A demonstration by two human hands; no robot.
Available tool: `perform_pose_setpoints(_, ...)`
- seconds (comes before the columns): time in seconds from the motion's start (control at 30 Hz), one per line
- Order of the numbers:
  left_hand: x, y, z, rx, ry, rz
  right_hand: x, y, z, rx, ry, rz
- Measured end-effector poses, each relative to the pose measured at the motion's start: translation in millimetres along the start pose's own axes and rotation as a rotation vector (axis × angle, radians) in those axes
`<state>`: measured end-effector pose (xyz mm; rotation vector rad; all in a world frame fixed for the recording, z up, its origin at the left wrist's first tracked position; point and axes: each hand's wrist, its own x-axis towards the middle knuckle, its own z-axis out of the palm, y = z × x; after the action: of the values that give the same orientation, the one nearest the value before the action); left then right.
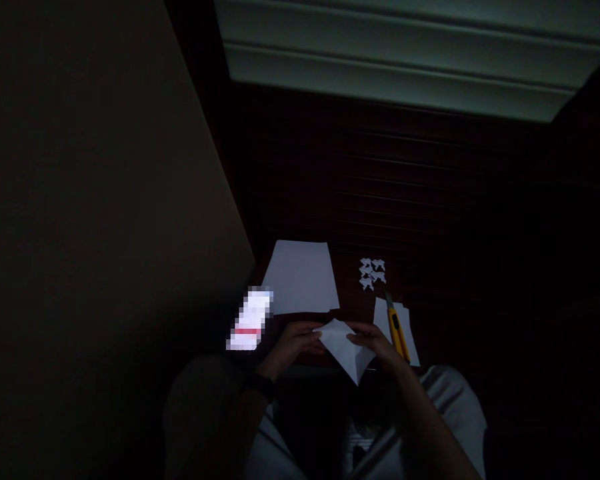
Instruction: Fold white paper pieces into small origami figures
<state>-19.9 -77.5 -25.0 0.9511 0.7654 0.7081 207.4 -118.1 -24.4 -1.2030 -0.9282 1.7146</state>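
Between my two hands is a white sheet of paper (pixel 347 347) with creases, one pointed corner hanging toward my lap. My left hand (pixel 300 339) pinches its left edge, thumb on top. My right hand (pixel 375 339) grips the right side, its thumb pressed on the paper's face and the other fingers behind it. A yellow utility knife (pixel 399 333) lies just right of my right hand, on smaller pieces of white paper (pixel 381 312). Beyond my hands sit several small folded paper shapes (pixel 366 272).
A stack of white paper (pixel 303 277) lies on the dark table (pixel 349 293). At its left, a lit, pixelated screen (pixel 250 320) glows. A pale wall (pixel 105 167) rises at the left, and light slats (pixel 380 53) hang beyond the table. The room is dim.
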Motion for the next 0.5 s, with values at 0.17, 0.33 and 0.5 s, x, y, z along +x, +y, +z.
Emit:
perform_pose_setpoints(0.17,-0.3,0.6,1.0,-0.017,0.007,0.008,1.9,1.8,-3.3,0.020,0.042,0.036)
perform_pose_setpoints(0.33,-0.9,1.7,3.7,-0.023,0.033,0.014,3.4,1.6,-5.0,0.068,0.053,0.004)
perform_pose_setpoints(0.5,-0.3,2.7,6.2,-0.049,0.040,0.036,3.9,1.8,-2.9,0.066,-0.001,-0.028)
